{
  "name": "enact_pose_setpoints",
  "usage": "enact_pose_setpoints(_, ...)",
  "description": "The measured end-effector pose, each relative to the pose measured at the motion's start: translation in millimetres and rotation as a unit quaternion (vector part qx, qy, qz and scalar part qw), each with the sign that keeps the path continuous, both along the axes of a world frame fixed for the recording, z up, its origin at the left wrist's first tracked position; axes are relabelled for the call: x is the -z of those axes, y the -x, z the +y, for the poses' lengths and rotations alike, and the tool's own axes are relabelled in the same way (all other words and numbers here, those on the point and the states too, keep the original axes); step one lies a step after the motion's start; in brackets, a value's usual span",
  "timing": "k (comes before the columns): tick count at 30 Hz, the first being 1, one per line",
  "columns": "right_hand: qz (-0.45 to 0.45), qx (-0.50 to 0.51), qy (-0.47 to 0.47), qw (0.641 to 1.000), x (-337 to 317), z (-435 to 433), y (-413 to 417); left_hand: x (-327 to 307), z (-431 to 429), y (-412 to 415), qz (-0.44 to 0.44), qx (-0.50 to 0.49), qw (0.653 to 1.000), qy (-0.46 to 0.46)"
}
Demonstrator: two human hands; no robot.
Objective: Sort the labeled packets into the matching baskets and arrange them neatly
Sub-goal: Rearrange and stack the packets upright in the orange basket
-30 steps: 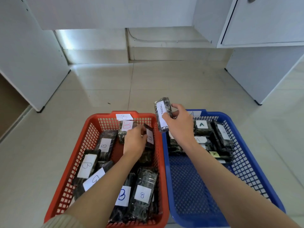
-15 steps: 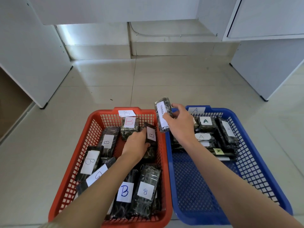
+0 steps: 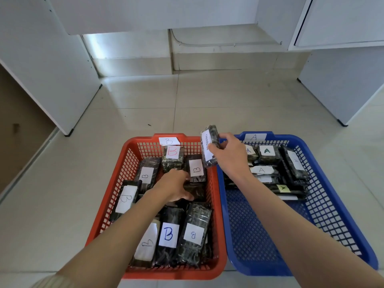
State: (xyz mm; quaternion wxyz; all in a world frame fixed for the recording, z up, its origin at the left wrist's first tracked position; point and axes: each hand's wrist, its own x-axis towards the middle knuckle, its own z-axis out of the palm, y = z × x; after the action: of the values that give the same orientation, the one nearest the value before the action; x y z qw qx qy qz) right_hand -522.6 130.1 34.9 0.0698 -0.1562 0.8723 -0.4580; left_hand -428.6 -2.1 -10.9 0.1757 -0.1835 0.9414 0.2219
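A red basket [image 3: 128, 163] tagged B [image 3: 168, 141] holds several dark packets with B labels. Beside it on the right, a blue basket [image 3: 311, 146] tagged A [image 3: 254, 137] has several A packets stacked at its far end. My right hand [image 3: 228, 156] holds a dark packet with a printed white label [image 3: 208, 142] upright above the rims where the two baskets meet. My left hand [image 3: 174, 186] is down inside the red basket, fingers curled around an unlabeled-looking dark packet [image 3: 197, 192] near the right wall, just below a B packet [image 3: 196, 168].
Both baskets sit on a pale tiled floor [image 3: 228, 104]. White cabinet panels stand at the left [image 3: 52, 69] and at the right [image 3: 342, 80], with a low step [image 3: 172, 61] at the back. The near half of the blue basket shows bare mesh.
My left hand has slid from the upright B packet toward me onto the dark packet below it. My right hand keeps its packet in about the same spot.
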Motion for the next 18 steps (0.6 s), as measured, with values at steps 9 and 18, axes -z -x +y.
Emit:
enact_pose_setpoints(9,0.071,-0.031,-0.158,0.984,-4,-20,-5,-43,-25,-18,0.097,-0.092,0.983,-0.123)
enact_pose_setpoints(18,0.201,-0.139,-0.389,0.888,34,-63,-24,-33,-64,-42,0.229,-0.253,0.938,-0.059)
